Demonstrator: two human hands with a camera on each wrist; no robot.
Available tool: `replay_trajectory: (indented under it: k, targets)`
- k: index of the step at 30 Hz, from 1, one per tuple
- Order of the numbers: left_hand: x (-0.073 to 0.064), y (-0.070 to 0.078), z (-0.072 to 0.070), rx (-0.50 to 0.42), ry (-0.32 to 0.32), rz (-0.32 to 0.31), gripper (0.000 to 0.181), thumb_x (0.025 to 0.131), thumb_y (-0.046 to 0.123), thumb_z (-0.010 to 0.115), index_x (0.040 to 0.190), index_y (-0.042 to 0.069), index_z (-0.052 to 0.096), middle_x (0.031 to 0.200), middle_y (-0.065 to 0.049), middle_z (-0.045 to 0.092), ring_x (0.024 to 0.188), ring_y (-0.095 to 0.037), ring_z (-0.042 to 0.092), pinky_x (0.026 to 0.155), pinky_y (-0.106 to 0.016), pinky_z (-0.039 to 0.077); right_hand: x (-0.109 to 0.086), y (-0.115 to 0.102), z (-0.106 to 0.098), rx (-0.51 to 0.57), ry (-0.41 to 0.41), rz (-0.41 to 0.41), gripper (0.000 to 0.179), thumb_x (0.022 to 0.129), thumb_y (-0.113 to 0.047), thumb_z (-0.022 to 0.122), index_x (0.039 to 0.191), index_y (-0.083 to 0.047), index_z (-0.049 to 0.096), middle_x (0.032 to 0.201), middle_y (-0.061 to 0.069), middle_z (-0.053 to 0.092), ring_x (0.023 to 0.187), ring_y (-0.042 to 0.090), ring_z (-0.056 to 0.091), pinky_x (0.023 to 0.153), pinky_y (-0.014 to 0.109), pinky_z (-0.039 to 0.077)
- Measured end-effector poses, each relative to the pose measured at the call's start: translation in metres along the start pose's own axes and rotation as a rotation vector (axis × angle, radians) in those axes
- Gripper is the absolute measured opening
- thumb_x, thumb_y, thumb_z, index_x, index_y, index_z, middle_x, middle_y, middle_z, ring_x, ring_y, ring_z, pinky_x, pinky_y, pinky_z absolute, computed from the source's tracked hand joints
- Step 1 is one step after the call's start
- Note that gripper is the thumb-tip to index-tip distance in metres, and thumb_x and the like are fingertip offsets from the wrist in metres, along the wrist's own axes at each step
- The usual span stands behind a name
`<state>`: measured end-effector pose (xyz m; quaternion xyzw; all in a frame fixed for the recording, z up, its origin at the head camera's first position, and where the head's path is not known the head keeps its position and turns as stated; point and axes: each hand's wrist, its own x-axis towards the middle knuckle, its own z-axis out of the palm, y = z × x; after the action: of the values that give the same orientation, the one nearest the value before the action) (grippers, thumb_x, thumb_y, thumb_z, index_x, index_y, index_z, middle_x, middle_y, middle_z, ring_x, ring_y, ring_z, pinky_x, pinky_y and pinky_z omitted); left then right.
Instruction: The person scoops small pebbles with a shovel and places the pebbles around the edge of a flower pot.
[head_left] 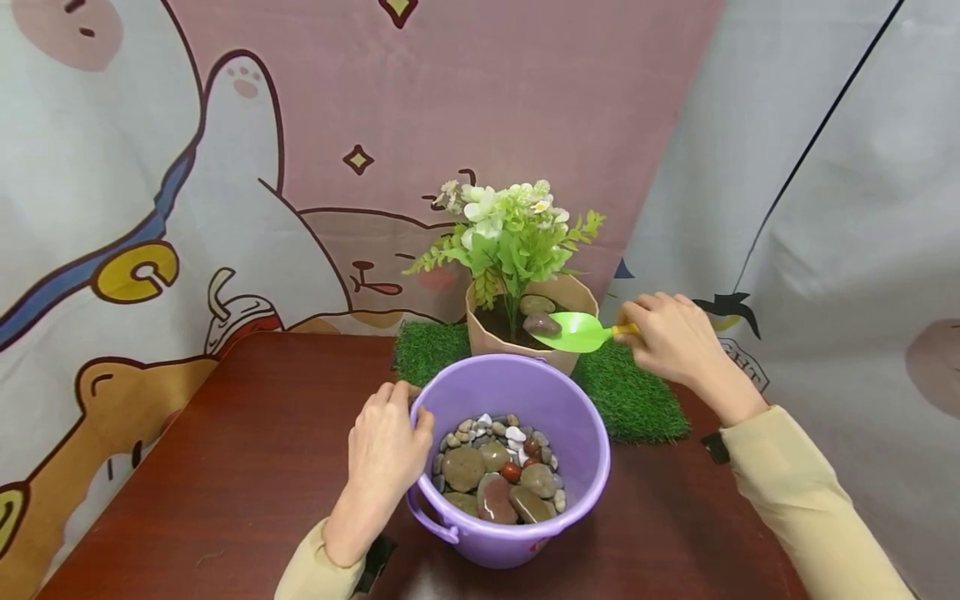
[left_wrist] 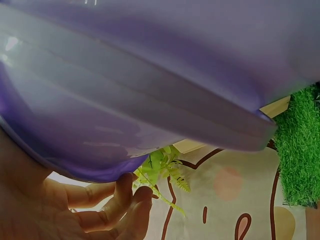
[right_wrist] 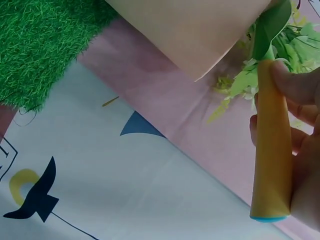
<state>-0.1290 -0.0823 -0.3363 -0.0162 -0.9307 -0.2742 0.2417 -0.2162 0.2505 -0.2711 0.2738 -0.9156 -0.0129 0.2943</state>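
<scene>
My right hand grips the yellow handle of a small green shovel. The blade reaches over the rim of a beige flowerpot, with a purplish-brown stone at its tip. Just behind that stone, a greenish stone lies in the pot by the stems of a white-flowered plant. My left hand holds the left rim of a purple bucket; its fingertips show past the rim in the left wrist view. Inside the bucket lie large stones and small pebbles.
A mat of artificial grass lies under the pot and spreads to both sides. The bucket stands in front of it on a reddish-brown table. Behind hangs a cartoon-printed cloth. The bucket's handle hangs down at its left front.
</scene>
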Motion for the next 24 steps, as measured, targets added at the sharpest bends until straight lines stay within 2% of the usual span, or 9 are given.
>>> replay_trajectory:
  k: [8,17,24]
  targets:
    - [0.000,0.000,0.000,0.004,0.007,0.004,0.020,0.078,0.015,0.061,0.094,0.004,0.067,0.084,-0.010,0.064,0.080,-0.032,0.062,0.065,-0.049,0.050,0.014,0.004,0.006,-0.076,-0.128,0.133,0.015,0.080,-0.021,0.068,0.080,-0.008,0.060,0.076,0.010,0.063,0.071,0.031,0.057,0.065,0.042,0.042]
    - [0.000,0.001,-0.001,0.010,0.008,0.002,0.019,0.078,0.015,0.062,0.093,0.004,0.067,0.084,-0.010,0.064,0.080,-0.032,0.062,0.065,-0.049,0.050,0.036,0.003,0.017,-0.122,-0.209,0.179,0.015,0.081,-0.019,0.064,0.077,-0.007,0.056,0.076,0.014,0.061,0.071,0.035,0.057,0.065,0.044,0.040]
    - [0.000,0.001,0.000,0.018,0.009,0.003,0.019,0.079,0.015,0.062,0.093,0.005,0.067,0.084,-0.010,0.064,0.081,-0.033,0.063,0.065,-0.050,0.050,0.054,-0.002,0.026,-0.151,-0.276,0.188,0.028,0.076,-0.028,0.069,0.081,-0.003,0.060,0.080,0.019,0.064,0.076,0.040,0.061,0.069,0.049,0.045]
